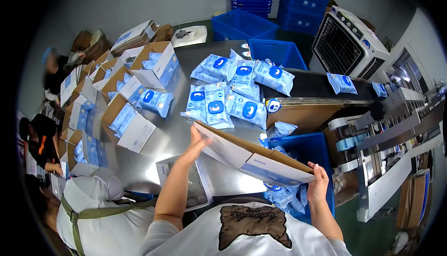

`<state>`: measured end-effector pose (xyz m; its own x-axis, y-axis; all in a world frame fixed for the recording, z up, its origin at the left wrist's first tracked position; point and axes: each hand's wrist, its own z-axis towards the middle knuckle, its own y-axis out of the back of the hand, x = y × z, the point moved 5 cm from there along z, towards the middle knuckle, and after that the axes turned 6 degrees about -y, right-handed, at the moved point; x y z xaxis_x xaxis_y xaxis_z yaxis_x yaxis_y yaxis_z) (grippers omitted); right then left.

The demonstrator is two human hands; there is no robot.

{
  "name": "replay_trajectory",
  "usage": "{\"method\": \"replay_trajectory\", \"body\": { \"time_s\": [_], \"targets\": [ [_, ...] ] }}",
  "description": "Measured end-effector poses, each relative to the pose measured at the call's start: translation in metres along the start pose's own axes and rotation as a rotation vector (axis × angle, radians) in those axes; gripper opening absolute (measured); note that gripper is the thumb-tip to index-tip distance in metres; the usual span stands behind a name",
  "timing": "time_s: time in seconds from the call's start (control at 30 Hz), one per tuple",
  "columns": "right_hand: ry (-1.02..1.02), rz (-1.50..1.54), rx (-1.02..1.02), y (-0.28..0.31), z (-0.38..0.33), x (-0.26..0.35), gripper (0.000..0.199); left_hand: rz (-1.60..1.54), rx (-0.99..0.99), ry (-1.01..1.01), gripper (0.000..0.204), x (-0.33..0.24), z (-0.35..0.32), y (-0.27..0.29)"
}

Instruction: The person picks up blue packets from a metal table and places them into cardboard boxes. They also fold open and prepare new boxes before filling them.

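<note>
Both hands grip a flattened carton (253, 156) above the bench (167, 139): left hand (198, 139) at its far end, right hand (318, 181) nearest. Unfolding seems underway; squaring it open likely comes next.

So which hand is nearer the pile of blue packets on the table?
Left. The left hand grips the flat carton's far end just below the packet pile; the right hand holds the near end, farther away.

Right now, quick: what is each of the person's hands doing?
Left hand: fingers closed on one end of the flat cardboard box.
Right hand: fingers closed on the box's other end.
</note>
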<state>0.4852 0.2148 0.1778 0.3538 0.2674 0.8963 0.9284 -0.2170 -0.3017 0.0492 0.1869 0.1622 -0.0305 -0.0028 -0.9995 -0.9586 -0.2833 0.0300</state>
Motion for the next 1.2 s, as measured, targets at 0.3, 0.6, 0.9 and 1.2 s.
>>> {"method": "replay_trajectory", "body": {
  "time_s": [0.3,0.6,0.9,1.2],
  "targets": [
    [0.017,0.023,0.039,-0.030,0.002,-0.002,0.019,0.149,0.239,-0.008,0.096,-0.007,-0.028,-0.043],
    [0.380,-1.671,1.504,-0.110,-0.015,-0.024,0.084,0.689,-0.122,-0.021,0.130,0.041,-0.026,-0.070],
    [-0.226,-0.636,0.536,-0.096,0.064,-0.083,0.130,1.302,0.273,-0.336,0.069,-0.082,-0.003,-0.080],
    [-0.953,-0.437,0.559,-0.010,0.082,-0.198,0.080,0.892,0.207,-0.404,0.115,0.005,-0.091,-0.062]
  ]
}}
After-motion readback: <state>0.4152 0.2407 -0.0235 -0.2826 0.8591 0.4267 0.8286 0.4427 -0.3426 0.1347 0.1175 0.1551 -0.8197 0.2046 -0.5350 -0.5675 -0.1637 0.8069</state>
